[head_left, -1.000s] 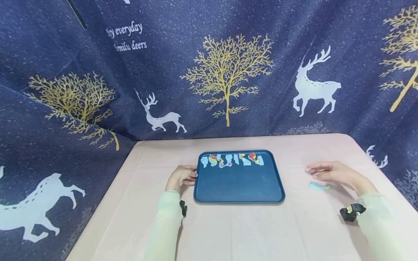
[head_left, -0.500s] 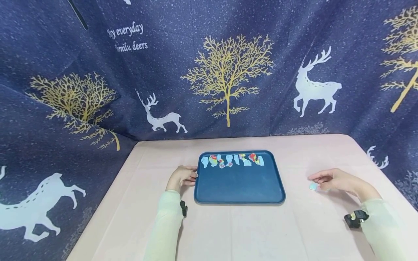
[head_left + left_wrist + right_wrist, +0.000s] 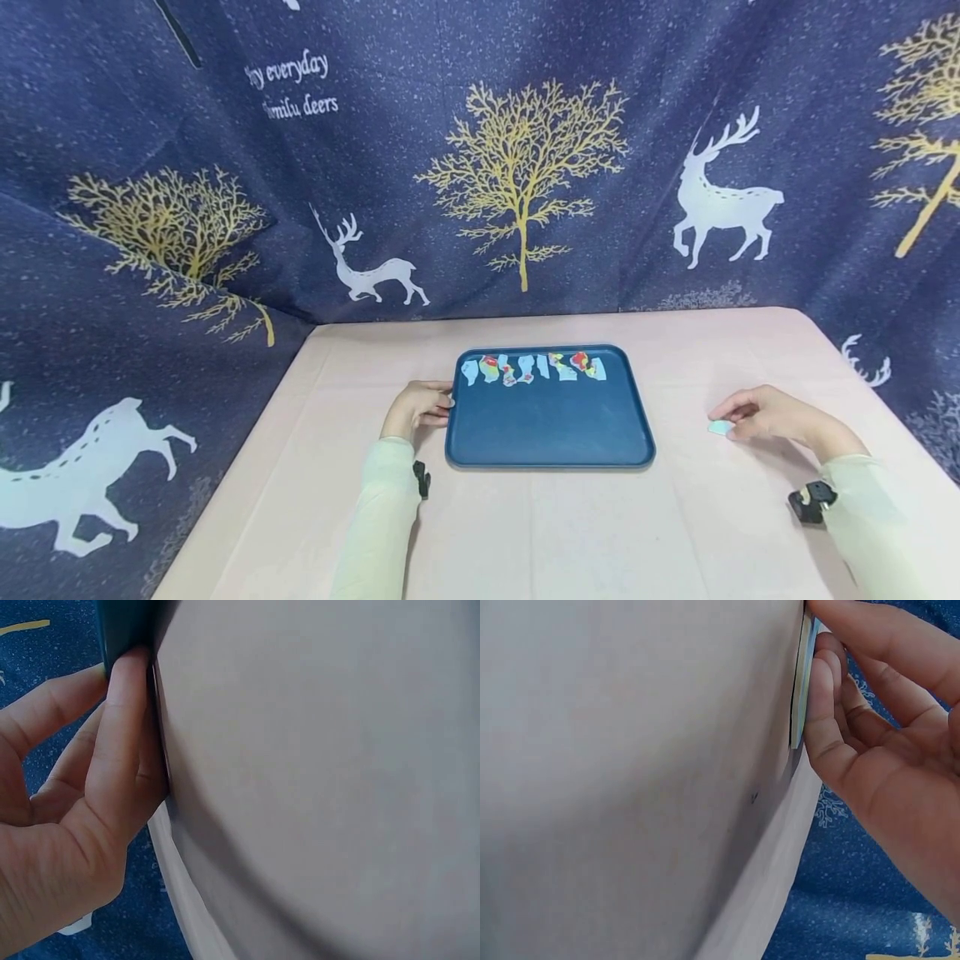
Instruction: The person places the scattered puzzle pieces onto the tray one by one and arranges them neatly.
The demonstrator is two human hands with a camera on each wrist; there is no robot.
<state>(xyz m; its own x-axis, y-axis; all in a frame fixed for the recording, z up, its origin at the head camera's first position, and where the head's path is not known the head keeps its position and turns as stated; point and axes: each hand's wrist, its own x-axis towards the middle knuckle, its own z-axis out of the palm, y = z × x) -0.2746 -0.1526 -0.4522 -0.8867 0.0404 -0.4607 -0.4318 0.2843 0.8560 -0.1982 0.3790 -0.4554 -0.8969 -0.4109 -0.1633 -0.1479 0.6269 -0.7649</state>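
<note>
My left hand (image 3: pixel 417 407) holds the left rim of a dark blue rectangular tray (image 3: pixel 551 429), thumb at the edge and fingers beside it. In the left wrist view the tray's edge (image 3: pixel 124 630) stands between thumb and fingers. Along the tray's back side lies a row of several irregular puzzle pieces (image 3: pixel 526 367), pale blue with red and yellow patches. To the right of the tray, my right hand (image 3: pixel 780 421) pinches a flat light blue puzzle piece (image 3: pixel 720 427) close over the table. The right wrist view shows this piece's layered edge (image 3: pixel 802 690); fingers cover part of it.
A pale pink cloth (image 3: pixel 585 533) covers the table. Behind and at the sides hangs a dark blue curtain (image 3: pixel 585 208) printed with deer and golden trees. Each wrist wears a small black camera, the right one (image 3: pixel 812 502) near the sleeve.
My right hand has lowered onto the loose puzzle piece, which lay apart from the fingers a second ago, and now pinches it. The left hand and tray have stayed in place.
</note>
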